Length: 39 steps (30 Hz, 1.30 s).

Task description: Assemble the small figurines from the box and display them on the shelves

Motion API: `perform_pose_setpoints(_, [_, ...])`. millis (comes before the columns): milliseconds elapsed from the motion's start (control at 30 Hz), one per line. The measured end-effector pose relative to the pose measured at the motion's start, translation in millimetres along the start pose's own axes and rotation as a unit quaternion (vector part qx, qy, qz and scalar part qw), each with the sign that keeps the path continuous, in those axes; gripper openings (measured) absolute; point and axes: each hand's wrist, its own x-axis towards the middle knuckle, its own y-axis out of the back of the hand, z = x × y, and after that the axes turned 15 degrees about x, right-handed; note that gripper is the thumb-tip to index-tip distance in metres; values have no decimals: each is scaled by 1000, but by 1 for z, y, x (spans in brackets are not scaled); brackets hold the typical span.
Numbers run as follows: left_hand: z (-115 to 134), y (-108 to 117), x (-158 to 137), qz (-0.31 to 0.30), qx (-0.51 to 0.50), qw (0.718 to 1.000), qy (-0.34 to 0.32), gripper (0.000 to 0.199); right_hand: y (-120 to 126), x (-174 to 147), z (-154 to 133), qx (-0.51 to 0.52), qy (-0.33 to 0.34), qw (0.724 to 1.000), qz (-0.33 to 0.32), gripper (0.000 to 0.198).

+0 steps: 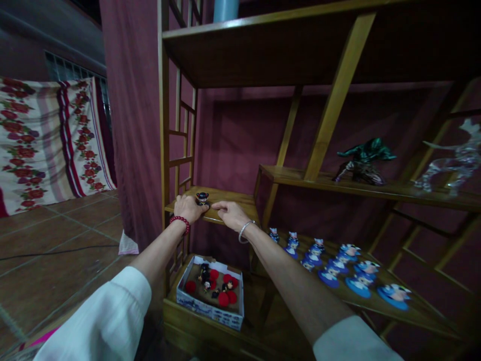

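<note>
As it stands upright, the figurine (202, 197) shows black and red.

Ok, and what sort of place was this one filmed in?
Probably a room in a home, at a display corner: an open brown wooden shelf unit holds rows of small blue-and-white figurines, and a cream cloth with red flowers hangs at the left.

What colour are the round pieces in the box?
Round pieces are red, best in head view.
</note>
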Motion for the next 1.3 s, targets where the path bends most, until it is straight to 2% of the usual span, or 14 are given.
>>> perform_pose_setpoints(300, [-1,-10,17,3,-5,1000,7,48,2,-1,-2,-3,-8,1000,-7,33])
perform_pose_setpoints(600, [2,-7,27,3,-13,1000,26,46,1,2,4,8,3,1000,-16,34])
perform_pose_setpoints(1000, [8,-5,47,-25,6,999,36,50,3,-4,-3,-7,0,1000,-4,36])
perform_pose_setpoints(1300, [8,-12,63,-38,-5,998,45,52,4,-4,-6,-20,-10,1000,-5,37])
